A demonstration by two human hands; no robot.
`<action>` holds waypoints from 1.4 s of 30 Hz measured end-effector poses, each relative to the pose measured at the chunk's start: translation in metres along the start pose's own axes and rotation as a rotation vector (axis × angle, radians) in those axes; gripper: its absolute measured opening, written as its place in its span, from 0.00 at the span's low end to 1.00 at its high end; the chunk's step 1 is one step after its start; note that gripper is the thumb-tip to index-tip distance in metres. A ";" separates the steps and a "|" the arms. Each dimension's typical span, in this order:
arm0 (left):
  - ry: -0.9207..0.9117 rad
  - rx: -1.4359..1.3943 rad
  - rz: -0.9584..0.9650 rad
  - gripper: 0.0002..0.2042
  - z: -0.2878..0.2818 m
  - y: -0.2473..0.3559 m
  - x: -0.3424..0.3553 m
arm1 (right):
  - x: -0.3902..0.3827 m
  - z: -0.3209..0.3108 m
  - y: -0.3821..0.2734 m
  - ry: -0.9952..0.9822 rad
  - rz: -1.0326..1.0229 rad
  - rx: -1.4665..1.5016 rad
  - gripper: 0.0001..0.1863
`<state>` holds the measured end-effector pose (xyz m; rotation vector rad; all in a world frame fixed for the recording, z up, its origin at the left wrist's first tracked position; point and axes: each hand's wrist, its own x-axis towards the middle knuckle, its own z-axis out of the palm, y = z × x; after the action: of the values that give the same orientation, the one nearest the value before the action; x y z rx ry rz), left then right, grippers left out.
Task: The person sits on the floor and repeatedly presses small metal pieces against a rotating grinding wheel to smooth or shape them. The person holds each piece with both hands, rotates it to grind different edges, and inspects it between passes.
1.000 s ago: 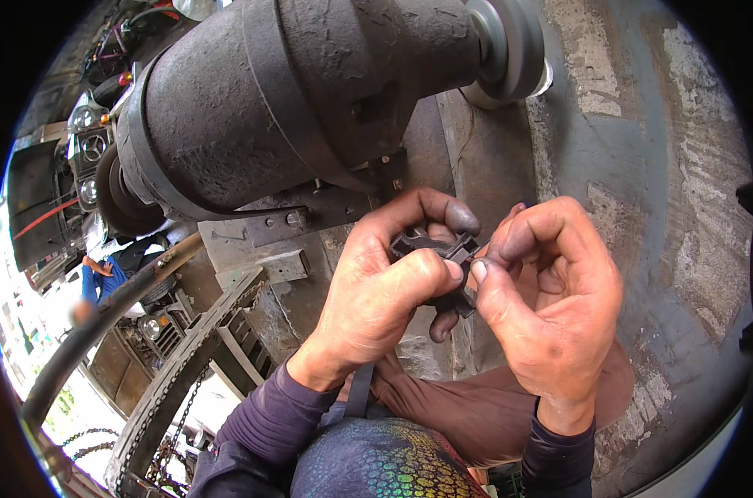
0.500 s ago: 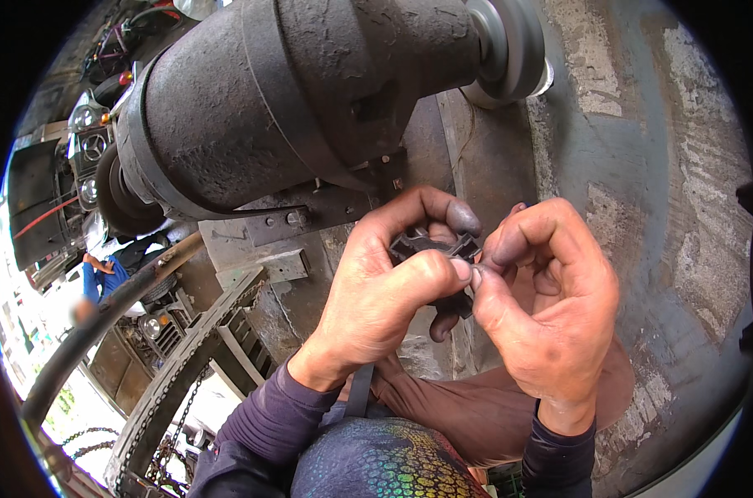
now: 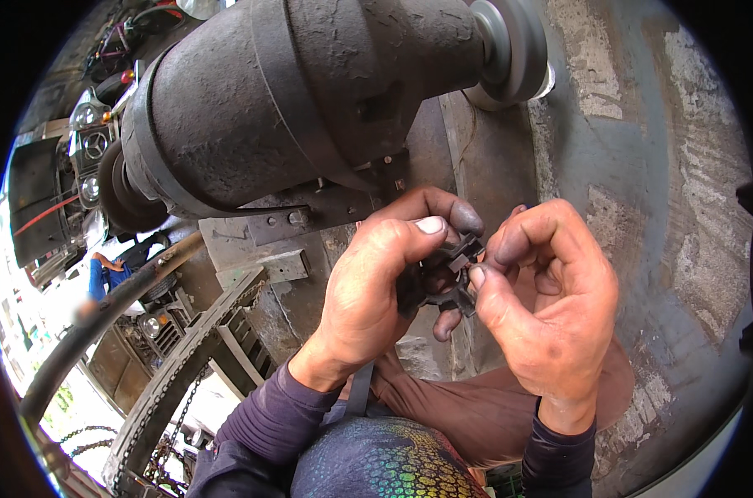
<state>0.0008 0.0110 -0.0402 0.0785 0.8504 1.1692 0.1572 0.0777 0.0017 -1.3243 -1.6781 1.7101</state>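
Note:
In front of my lap I hold a black notched part [image 3: 444,280], ring-like with several stubby projections and an open middle. My left hand [image 3: 358,278] is curled round its left side and back, and the thumb is raised off its face. At the part's right edge my right hand [image 3: 551,307] is closed, thumb tip against forefinger. Whether these fingertips grip the part itself or some small piece is hidden. Beyond my hands stands a large dark bench grinder [image 3: 219,108], with one round wheel [image 3: 516,54] at its right end and another [image 3: 121,192] at its left.
The grinder sits on a metal base plate [image 3: 268,228]. To my left run a thick pipe [image 3: 136,286] and a frame with hanging chains [image 3: 148,419]. Past these are vehicles and a person in blue [image 3: 111,274]. Stained grey floor [image 3: 625,158] lies to the right.
My left thumb has lifted off the black part and moved up and left. The part has turned, showing its open middle. My right hand has barely moved.

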 end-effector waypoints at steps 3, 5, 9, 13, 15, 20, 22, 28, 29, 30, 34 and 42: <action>0.026 0.035 0.001 0.23 0.000 -0.001 0.000 | 0.000 0.001 -0.001 0.006 0.002 0.001 0.14; 0.059 0.066 -0.007 0.22 0.001 -0.001 0.001 | 0.000 0.001 -0.001 0.012 0.012 0.022 0.13; 0.064 0.059 -0.001 0.20 0.003 -0.001 0.001 | 0.001 0.001 -0.001 0.015 0.022 0.027 0.13; 0.063 0.061 -0.002 0.20 0.003 -0.002 0.001 | 0.000 0.002 -0.001 0.012 0.019 0.060 0.13; 0.032 0.090 -0.007 0.21 0.000 -0.001 0.003 | 0.000 0.003 -0.001 0.012 0.050 0.088 0.13; -0.004 0.031 -0.032 0.22 -0.003 -0.001 0.004 | 0.001 0.004 0.001 0.046 0.022 0.080 0.11; 0.000 0.003 -0.028 0.21 -0.002 -0.001 0.004 | 0.002 0.004 0.003 0.067 -0.004 0.042 0.11; 0.024 0.010 -0.005 0.19 0.003 0.000 0.004 | 0.003 0.003 0.005 0.079 -0.014 -0.017 0.10; 0.023 0.006 0.007 0.18 0.004 0.000 0.003 | 0.003 0.002 0.005 0.073 -0.010 -0.031 0.10; 0.031 0.005 0.008 0.18 0.005 0.000 0.003 | 0.003 0.001 0.004 0.067 -0.001 -0.047 0.10; 0.033 -0.002 0.021 0.18 0.007 0.000 0.003 | 0.001 -0.003 0.000 0.013 0.050 -0.085 0.12; -0.005 0.023 -0.030 0.21 0.003 0.002 0.002 | 0.001 -0.003 0.000 0.005 0.052 -0.062 0.12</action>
<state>0.0014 0.0150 -0.0378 0.0875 0.8584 1.1312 0.1590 0.0803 0.0022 -1.4113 -1.7208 1.6946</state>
